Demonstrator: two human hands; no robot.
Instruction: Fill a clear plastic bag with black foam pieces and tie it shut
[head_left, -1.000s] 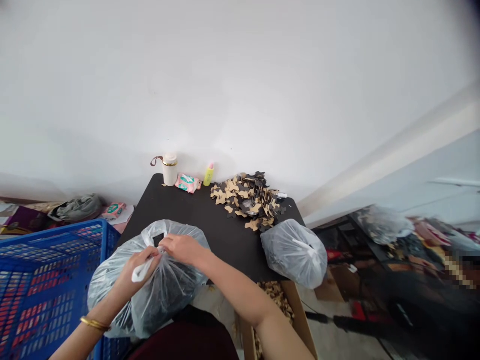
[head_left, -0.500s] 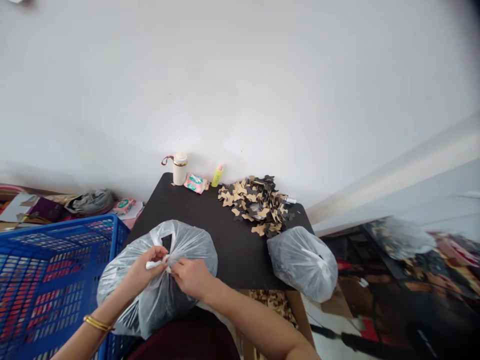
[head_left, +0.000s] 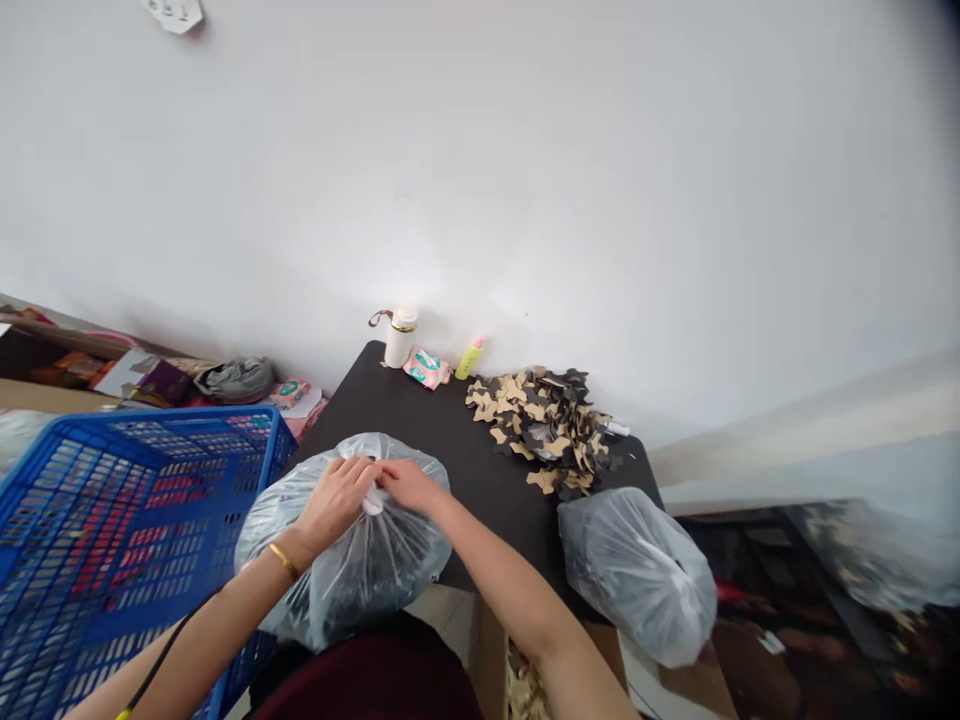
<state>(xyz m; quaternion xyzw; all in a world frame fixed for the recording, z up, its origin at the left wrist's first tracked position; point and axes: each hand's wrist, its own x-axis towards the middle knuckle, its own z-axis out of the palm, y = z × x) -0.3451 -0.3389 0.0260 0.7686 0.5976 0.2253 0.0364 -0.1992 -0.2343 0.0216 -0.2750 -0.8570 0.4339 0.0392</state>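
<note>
Where the left hand [head_left: 339, 500] and right hand [head_left: 409, 485] meet: the gathered neck of the near bag [head_left: 360, 580], a bulging, cloudy plastic sack directly in front of the person
Left hand: its back faces up, a gold bracelet [head_left: 283, 560] at the wrist, fingers bent down and gripping the bunched plastic
Right hand: comes in from the other side, fingers curled and pinching the same neck, almost touching the left
Near bag: rests at the near left part of the black desk [head_left: 465, 470], bulging over the front edge toward the person's lap, folds fanning out from the neck
Progress on the near bag: it looks filled, and its mouth is drawn together; the fingers cover the very top, so I cannot tell whether a knot is made, but securing the neck seems the part left
Second bag [head_left: 630, 560]: similar plastic, at the right front corner of the desk, overhanging it; its top is bunched, so that one looks finished
Loose pieces [head_left: 555, 425]: a heap of wavy tan and black shapes toward the back right of the desk, outside both bags
Back of the desk: a white cup [head_left: 398, 345] with a strap, a pink packet [head_left: 427, 368] and a yellow bottle [head_left: 469, 361], in a row near the wall
Blue basket [head_left: 176, 412]: a large plastic crate left of the desk, reddish things showing through its slats
</note>
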